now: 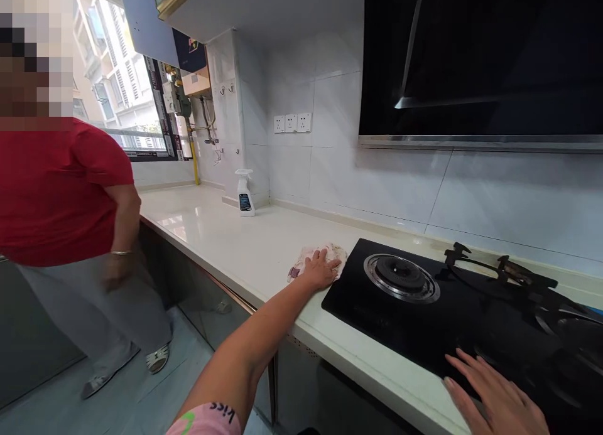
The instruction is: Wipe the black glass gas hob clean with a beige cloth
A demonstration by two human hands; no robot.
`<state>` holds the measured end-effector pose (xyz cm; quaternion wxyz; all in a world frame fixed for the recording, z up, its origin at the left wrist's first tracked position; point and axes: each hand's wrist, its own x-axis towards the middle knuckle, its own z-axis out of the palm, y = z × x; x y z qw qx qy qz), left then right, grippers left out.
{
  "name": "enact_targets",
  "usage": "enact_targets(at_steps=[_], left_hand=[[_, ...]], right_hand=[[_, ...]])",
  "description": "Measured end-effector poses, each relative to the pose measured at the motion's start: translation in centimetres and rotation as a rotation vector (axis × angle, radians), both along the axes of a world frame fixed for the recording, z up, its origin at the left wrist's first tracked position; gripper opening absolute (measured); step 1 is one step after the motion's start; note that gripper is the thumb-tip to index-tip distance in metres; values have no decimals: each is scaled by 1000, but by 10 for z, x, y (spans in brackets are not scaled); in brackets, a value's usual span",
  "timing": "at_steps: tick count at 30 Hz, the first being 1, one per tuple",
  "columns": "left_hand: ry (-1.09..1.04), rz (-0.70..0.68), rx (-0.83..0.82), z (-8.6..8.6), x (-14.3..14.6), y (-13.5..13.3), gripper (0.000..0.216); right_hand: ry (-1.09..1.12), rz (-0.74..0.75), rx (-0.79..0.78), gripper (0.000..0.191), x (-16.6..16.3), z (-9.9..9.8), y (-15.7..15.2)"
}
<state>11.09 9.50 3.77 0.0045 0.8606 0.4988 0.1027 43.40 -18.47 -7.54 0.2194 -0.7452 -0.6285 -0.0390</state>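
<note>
My left hand [320, 270] lies on a crumpled pale cloth [332, 253], pressing it onto the cream countertop [235, 240] just left of the black glass hob [377, 303]. Its fingers are spread over the cloth. My right hand [494, 394] rests flat with fingers apart on the front edge of the hob, holding nothing. A round burner [401, 277] sits in the hob between my hands. A black pan support [499, 273] lies off its burner at the hob's back right.
A white spray bottle [245, 193] stands by the wall corner. Wall sockets [292, 122] sit above the counter, a dark range hood [480, 58] over the hob. A person in a red shirt [56, 190] stands at the left on the tiled floor by the window.
</note>
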Motion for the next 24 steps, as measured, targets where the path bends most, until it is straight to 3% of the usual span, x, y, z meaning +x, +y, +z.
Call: enact_targets(at_steps=[5,13,17,21,24], left_hand=[[-14,-20,52,5,-20,-29,44],[-80,-179,110,-9,-110,-102,38],[-96,-98,77,-11,-122,-102,40],[-88,-56,47,-7,-107,-87,52],[-107,-84,101,-7,-92,-75,45]], right_hand=[[12,5,29,63,-8,7,-5],[6,36,7,63,-13,13,-11],[-41,31,5,65,-15,14,-11],[-23,22,19,63,-17,13,-9],[-23,33,33,62,-17,13,-7]])
